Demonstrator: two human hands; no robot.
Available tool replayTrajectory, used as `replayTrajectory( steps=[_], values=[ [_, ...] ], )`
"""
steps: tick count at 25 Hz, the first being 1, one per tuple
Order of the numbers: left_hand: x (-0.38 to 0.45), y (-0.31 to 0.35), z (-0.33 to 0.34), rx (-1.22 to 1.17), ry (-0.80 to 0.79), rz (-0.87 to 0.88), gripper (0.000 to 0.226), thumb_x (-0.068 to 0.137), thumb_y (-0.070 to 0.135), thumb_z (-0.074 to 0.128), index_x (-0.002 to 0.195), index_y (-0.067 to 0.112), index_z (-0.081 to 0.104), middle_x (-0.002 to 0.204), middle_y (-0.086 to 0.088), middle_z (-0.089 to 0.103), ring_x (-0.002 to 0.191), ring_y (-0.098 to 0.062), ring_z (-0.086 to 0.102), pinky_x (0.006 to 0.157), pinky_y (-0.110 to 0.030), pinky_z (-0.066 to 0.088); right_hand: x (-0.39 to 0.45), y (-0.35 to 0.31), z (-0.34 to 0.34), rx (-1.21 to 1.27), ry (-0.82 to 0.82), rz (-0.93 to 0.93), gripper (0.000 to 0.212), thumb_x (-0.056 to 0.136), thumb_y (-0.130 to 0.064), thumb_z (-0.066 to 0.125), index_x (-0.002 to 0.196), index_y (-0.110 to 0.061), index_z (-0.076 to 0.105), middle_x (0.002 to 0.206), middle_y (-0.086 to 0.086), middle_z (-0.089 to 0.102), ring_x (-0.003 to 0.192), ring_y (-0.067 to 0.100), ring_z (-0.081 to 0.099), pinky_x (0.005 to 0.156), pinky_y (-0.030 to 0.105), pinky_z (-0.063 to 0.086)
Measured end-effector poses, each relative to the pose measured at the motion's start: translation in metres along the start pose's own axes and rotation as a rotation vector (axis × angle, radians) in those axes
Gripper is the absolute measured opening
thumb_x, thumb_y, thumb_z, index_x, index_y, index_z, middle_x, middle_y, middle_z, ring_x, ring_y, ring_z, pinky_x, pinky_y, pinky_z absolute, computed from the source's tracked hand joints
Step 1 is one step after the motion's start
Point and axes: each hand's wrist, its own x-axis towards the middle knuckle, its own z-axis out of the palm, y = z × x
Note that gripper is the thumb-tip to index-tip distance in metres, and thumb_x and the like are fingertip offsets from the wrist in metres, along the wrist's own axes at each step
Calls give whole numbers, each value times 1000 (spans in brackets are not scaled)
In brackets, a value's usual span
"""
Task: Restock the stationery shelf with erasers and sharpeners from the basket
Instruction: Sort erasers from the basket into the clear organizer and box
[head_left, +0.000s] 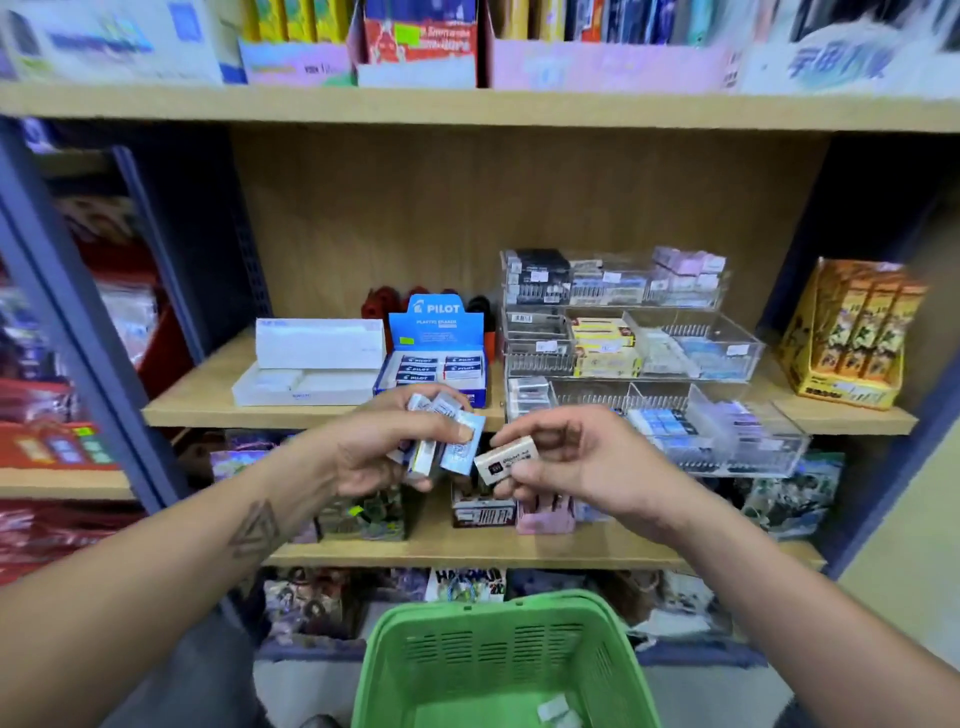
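Left hand (387, 447) curled round a fanned bunch of wrapped erasers (448, 441), thumb pressed across their fronts. Right hand (566, 460) just at its three o'clock, pinching a single white eraser (505, 459) between thumb and fingers, apart from the bunch by a narrow gap. Green basket (506, 670) at six o'clock below both hands, with a pale packet (553, 709) lying on its floor. Wooden shelf (218, 400) behind the hands. Blue Pilot eraser box (436, 358) at twelve o'clock from the left hand, white box (311, 364) at its nine o'clock. Clear tiered trays (649, 353) at one o'clock from the right hand, holding small packs.
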Motion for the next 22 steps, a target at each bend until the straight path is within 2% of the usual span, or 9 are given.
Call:
replayTrajectory(
  steps=[3,6,10,14,16,20,22],
  values=[
    [17,44,16,25,58,63,25,74,8,77,93,18,66,80,-14,67,62,-23,63,41,-23,47,14,-26,-22,-33,158,-124,23,82,15,68,102,2,71,92,15,76,86,25,73,82,33,59],
    [45,74,34,39,170,88,26,79,8,76,99,19,65,77,-7,69,64,-19,65,50,-25,50,28,-37,-46,-55,278,-159,18,80,5,76,94,-6,75,85,9,73,74,16,66,72,28,54],
    [83,105,54,55,245,127,25,74,5,81,92,16,66,83,-14,71,69,-25,68,50,-28,53,40,-47,-87,-222,447,-167,16,78,-6,82,89,-15,75,93,0,75,77,16,69,77,29,56],
    [115,136,66,110,271,212,24,73,2,82,88,12,66,78,-16,71,63,-24,69,51,-33,57,59,-58,-142,-512,689,-149,17,73,-23,88,79,-19,73,68,-2,68,61,11,57,61,25,47],
    [134,152,68,169,280,247,27,72,3,83,92,10,66,80,-17,71,63,-23,70,50,-34,57,76,-64,-170,-569,769,-136,19,70,-27,89,74,-21,72,64,-4,64,58,10,55,59,28,46],
    [170,174,67,272,280,244,32,73,6,84,100,6,66,85,-10,70,64,-14,69,50,-29,56,117,-69,-205,-711,782,-81,20,72,-32,86,72,-25,68,66,-6,64,62,12,57,57,27,44],
    [187,179,63,245,290,232,33,74,6,84,100,8,64,89,-8,68,72,-13,66,51,-28,57,140,-68,-213,-765,711,-44,19,74,-35,85,76,-24,69,74,-5,68,71,14,64,64,31,51]
  ],
)
